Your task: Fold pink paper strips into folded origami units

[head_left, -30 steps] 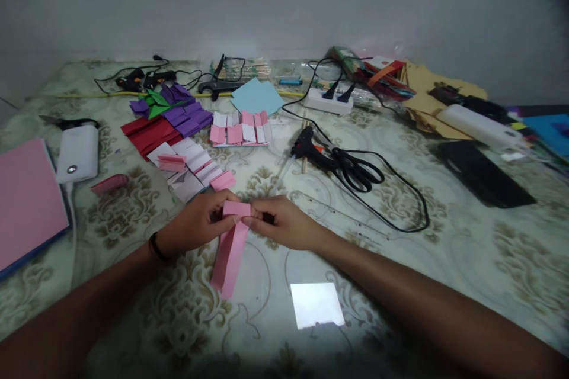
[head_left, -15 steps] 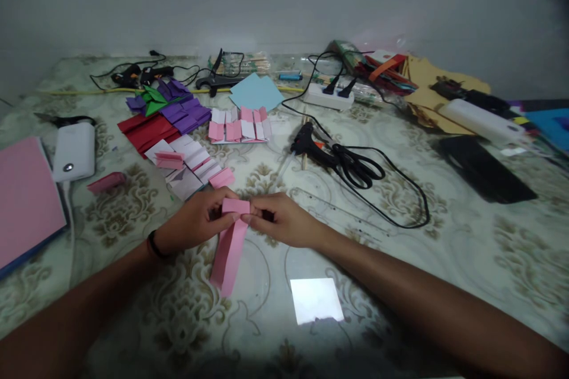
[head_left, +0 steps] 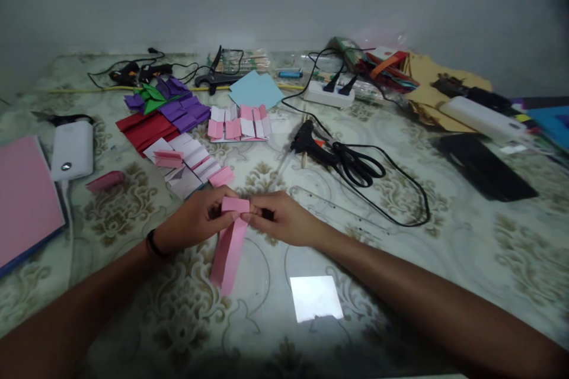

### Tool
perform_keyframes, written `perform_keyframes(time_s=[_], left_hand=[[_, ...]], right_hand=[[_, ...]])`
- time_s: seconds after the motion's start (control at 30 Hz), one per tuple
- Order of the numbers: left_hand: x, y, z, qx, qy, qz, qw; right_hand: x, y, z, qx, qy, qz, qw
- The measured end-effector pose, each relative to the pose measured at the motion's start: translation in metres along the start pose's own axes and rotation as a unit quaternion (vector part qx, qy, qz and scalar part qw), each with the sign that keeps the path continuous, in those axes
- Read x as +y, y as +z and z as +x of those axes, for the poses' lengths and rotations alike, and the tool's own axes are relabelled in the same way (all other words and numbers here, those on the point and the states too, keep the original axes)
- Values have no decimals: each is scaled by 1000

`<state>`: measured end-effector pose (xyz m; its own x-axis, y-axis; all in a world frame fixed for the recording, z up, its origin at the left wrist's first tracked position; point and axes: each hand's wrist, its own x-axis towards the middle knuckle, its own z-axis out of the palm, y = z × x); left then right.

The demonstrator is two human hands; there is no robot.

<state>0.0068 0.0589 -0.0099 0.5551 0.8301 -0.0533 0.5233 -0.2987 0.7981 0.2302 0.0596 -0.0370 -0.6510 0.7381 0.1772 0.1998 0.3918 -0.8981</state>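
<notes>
A folded pink paper strip (head_left: 230, 254) is held between both hands, its top end bent over and its long end slanting down toward the front. My left hand (head_left: 200, 216) pinches the fold from the left, thumb on top. From the right, my right hand (head_left: 278, 218) grips the same fold with thumb and fingers; both thumb tips nearly meet. Just behind the hands are folded white and pink paper pieces (head_left: 193, 157). Another row of pink and white folded pieces (head_left: 240, 124) stands farther back.
A black glue gun (head_left: 311, 145) and scissors (head_left: 360, 169) lie right of centre. At left are a power bank (head_left: 73, 150), pink sheets (head_left: 29, 201) and a small pink piece (head_left: 105, 181). A black phone (head_left: 486, 167) and power strip (head_left: 329, 95) are also on the table.
Both hands keep the same grip on the pink strip. The whole view has shifted very slightly; nothing else has visibly moved.
</notes>
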Motion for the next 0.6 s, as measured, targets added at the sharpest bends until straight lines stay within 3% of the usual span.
perform_keyframes(time_s=[0.6], left_hand=[[0, 0, 0, -2, 4, 1, 1000]], right_hand=[[-1, 0, 0, -6, 9, 2, 1000]])
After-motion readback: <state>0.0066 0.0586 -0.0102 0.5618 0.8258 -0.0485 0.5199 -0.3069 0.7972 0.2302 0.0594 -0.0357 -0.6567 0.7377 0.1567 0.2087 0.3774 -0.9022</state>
